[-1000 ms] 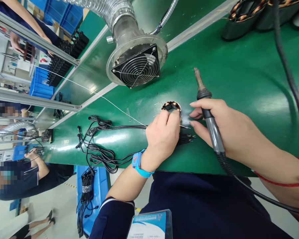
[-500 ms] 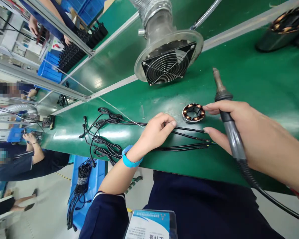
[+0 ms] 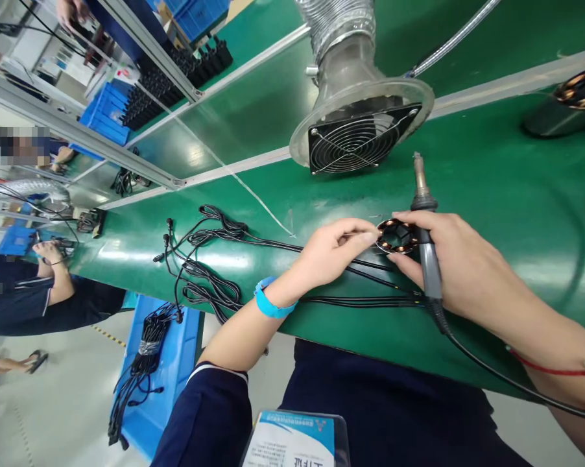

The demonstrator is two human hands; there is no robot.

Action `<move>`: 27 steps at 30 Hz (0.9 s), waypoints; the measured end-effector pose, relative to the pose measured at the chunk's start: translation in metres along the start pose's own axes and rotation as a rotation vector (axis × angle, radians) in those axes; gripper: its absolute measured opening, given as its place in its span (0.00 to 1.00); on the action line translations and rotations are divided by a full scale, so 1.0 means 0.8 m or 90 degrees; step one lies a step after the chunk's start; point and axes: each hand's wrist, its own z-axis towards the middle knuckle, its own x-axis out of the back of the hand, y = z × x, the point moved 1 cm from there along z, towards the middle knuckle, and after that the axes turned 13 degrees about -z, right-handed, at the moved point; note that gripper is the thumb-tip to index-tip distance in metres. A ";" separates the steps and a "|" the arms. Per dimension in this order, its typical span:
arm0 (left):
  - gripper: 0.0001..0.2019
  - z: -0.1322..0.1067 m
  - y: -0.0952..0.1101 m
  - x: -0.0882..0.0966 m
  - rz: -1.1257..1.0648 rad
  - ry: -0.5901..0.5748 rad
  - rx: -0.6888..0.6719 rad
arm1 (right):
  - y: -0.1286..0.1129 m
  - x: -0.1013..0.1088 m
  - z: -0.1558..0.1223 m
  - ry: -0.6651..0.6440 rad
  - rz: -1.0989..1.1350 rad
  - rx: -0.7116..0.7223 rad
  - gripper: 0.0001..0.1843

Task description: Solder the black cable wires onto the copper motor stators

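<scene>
A small ring-shaped motor stator with copper windings lies on the green bench between my hands. The fingertips of my left hand are pinched at its left edge, with a thin wire partly visible between them. In my right hand, a soldering iron rests between thumb and forefinger, its tip pointing away from me. That hand's thumb and forefinger reach to the near and far sides of the stator. Black cables with stripped ends run beneath and beside my left hand.
A fume extractor hood with a fan grille hangs beyond my hands. Coiled cables lie left; a blue bin of bundled cables stands below the bench edge. Dark cylinders with windings stand far right. Other people work at left.
My left hand has moved right to the stator's edge. My right hand has come in closer, its fingers now at the stator's sides. The camera view has shifted somewhat.
</scene>
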 end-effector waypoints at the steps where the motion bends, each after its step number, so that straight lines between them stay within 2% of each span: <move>1: 0.08 0.000 -0.004 0.002 -0.018 0.012 0.026 | -0.001 0.000 0.000 -0.002 0.005 -0.005 0.25; 3: 0.07 0.000 -0.010 0.007 -0.026 0.010 0.055 | -0.001 0.000 -0.001 -0.001 0.012 -0.014 0.26; 7: 0.08 0.002 -0.009 0.008 -0.053 -0.030 0.047 | -0.001 -0.003 -0.002 0.016 0.013 -0.027 0.27; 12: 0.10 0.016 0.007 -0.001 -0.213 -0.091 0.162 | 0.003 -0.004 -0.001 0.005 0.016 0.014 0.25; 14: 0.10 0.017 0.010 -0.002 -0.221 -0.110 0.171 | 0.008 -0.003 -0.001 -0.007 0.018 0.022 0.24; 17: 0.08 0.011 0.007 0.000 -0.120 -0.100 0.162 | 0.020 0.002 -0.001 -0.025 0.026 -0.001 0.25; 19: 0.09 0.004 0.002 -0.003 0.038 -0.110 0.142 | 0.028 0.008 -0.001 -0.040 0.036 -0.014 0.27; 23: 0.07 -0.005 -0.001 -0.017 0.382 -0.202 0.075 | 0.035 0.024 -0.002 -0.079 0.060 -0.023 0.31; 25: 0.06 -0.006 0.003 -0.021 0.427 -0.221 0.067 | 0.033 0.033 -0.003 -0.039 0.063 -0.049 0.29; 27: 0.04 -0.007 0.012 -0.017 0.370 -0.197 0.059 | 0.026 0.042 -0.004 0.031 0.065 -0.080 0.25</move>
